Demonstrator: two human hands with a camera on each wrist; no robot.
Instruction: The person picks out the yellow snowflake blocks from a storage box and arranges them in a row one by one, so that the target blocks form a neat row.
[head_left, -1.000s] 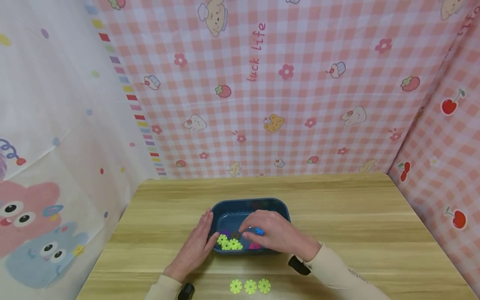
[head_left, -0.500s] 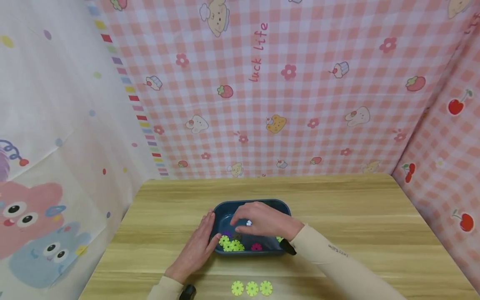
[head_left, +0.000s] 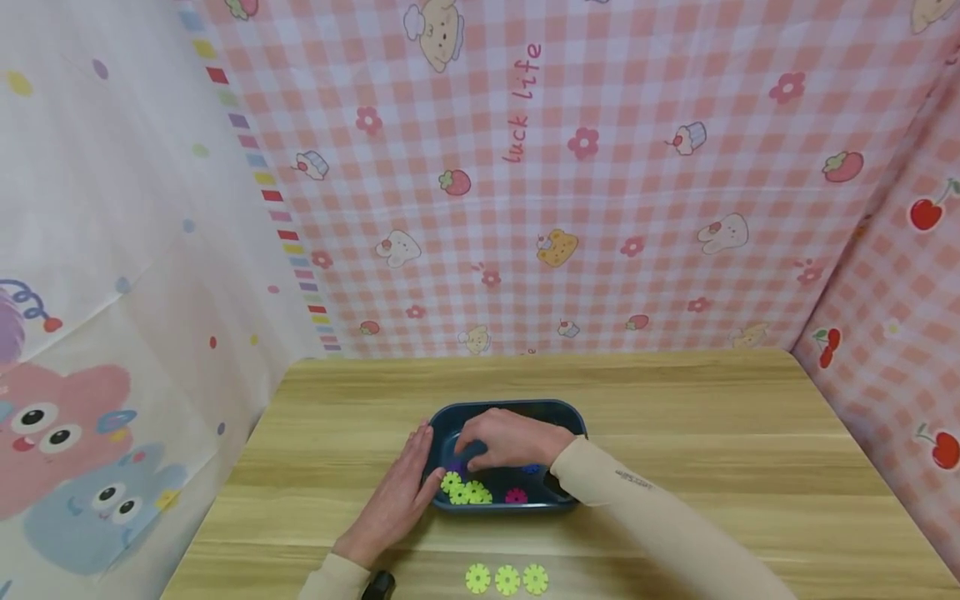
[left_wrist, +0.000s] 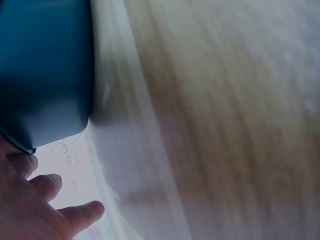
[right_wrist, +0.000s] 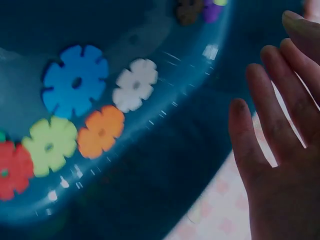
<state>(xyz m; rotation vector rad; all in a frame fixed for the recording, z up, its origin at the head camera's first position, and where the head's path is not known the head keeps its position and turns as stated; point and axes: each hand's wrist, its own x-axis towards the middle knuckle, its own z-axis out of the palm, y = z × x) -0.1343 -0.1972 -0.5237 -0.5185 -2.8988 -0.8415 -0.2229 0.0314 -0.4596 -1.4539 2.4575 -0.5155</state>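
Note:
A dark blue tray (head_left: 517,507) with rounded corners holds several notched, flower-shaped plastic discs. My left hand (head_left: 396,498) rests along its left side, fingers straight and thumb by the near rim; the left wrist view shows the fingers (left_wrist: 80,217) beside the outer wall. My right hand (head_left: 507,439) reaches down into the tray, fingers bent and apart from the thumb, with no disc showing between them. Nearest to it lie a purple disc (head_left: 455,467) and yellow-green discs (head_left: 474,492). The right wrist view shows a blue disc (right_wrist: 65,90), white disc (right_wrist: 127,92) and orange disc (right_wrist: 95,137).
Three yellow-green discs (head_left: 507,580) lie in a row on the wooden table (head_left: 675,417) in front of the tray. A pink disc (head_left: 516,497) sits inside by the near wall. A pink checked cloth (head_left: 600,183) hangs behind the table.
My right hand has moved left across the tray, toward the purple and brown discs. My left hand stays at the rim, and the row on the table is unchanged.

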